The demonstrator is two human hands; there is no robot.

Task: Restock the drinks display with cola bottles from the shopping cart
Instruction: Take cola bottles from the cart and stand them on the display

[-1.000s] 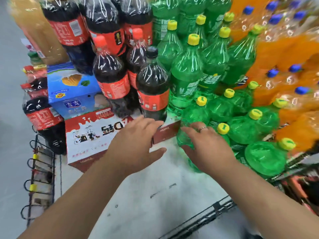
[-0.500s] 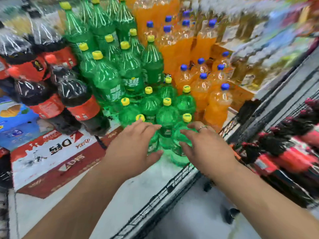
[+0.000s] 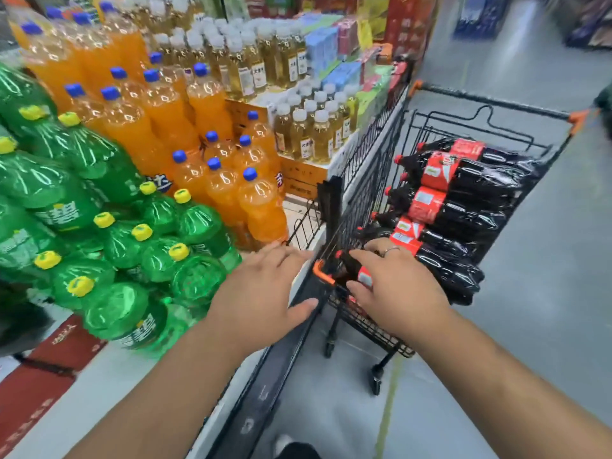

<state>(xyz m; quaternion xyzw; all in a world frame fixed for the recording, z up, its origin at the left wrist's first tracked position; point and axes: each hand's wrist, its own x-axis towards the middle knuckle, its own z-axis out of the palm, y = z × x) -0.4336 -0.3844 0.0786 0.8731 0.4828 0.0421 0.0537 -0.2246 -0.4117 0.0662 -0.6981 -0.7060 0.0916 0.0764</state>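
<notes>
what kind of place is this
Most likely a supermarket drinks aisle: stacked displays of green soda bottles and orange soda bottles, and a wire shopping cart loaded with cola bottles.

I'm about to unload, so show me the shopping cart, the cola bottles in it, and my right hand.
shopping cart (image 3: 322,275), head view, orange bumper on its near corner.
cola bottles (image 3: 430,207), head view, red label of one lying bottle.
right hand (image 3: 397,286), head view, back of the hand.

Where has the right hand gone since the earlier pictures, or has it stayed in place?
Yes, the right hand moved rightward, away from the green bottles, to the cola bottles in the shopping cart.
</notes>
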